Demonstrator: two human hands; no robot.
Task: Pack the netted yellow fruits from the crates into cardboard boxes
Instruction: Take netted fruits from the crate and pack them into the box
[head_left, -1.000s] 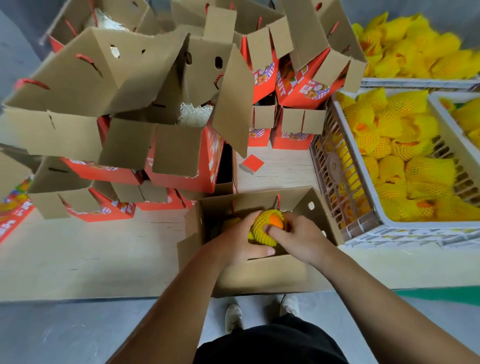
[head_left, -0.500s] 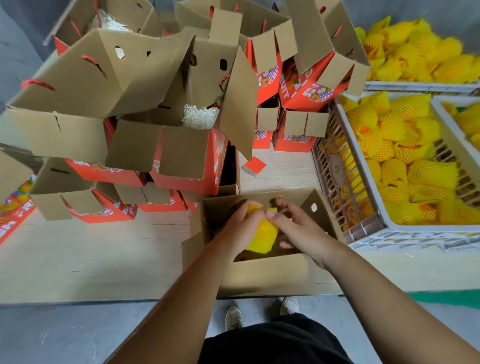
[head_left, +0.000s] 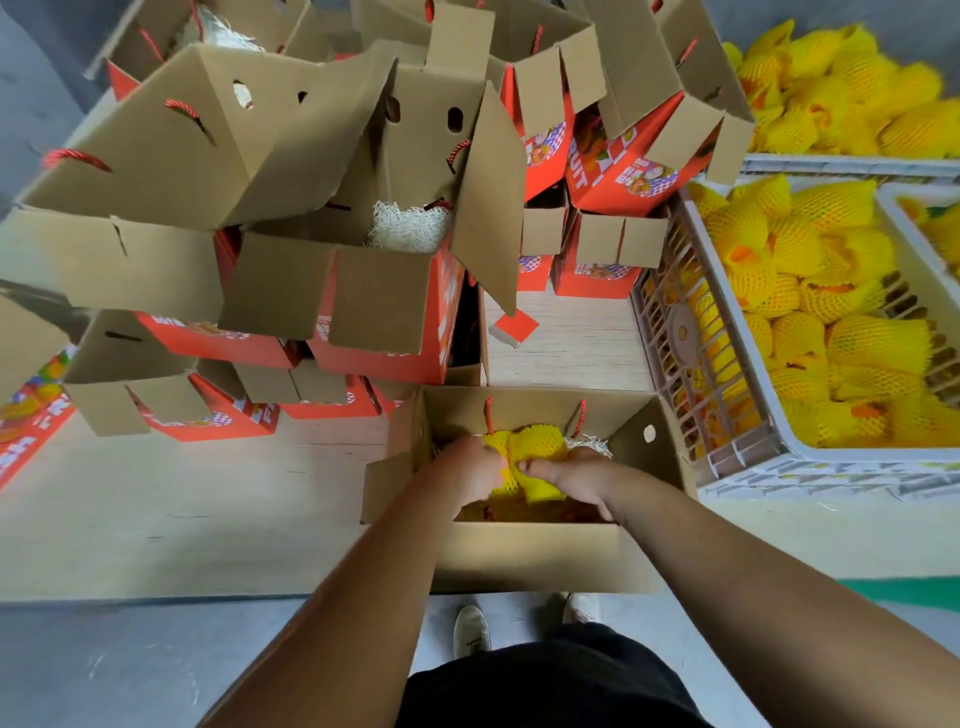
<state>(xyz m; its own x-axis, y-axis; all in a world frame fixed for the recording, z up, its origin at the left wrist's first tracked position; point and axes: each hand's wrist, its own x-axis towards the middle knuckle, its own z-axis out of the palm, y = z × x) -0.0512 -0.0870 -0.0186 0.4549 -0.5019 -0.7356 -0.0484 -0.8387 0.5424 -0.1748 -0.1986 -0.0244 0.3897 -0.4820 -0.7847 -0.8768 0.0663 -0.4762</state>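
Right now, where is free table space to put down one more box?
Free: the table left of the open box, below the red boxes; a smaller strip between open box, stack and crate. Crowded: behind and right.

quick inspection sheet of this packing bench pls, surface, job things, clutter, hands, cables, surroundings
surface: pale wooden bench, bare at front left.
job's things: open cardboard box at the bench edge; netted yellow fruit inside it; grey crate of netted fruits at right, more crates beyond.
clutter: leaning stack of empty red boxes, flaps open, some with white shredded filler.
grippers: left hand and right hand both grip the fruit in the box.
cables: nothing seen; only red rope handles.
surroundings: grey floor, green strip at right, person's shoes below the bench.
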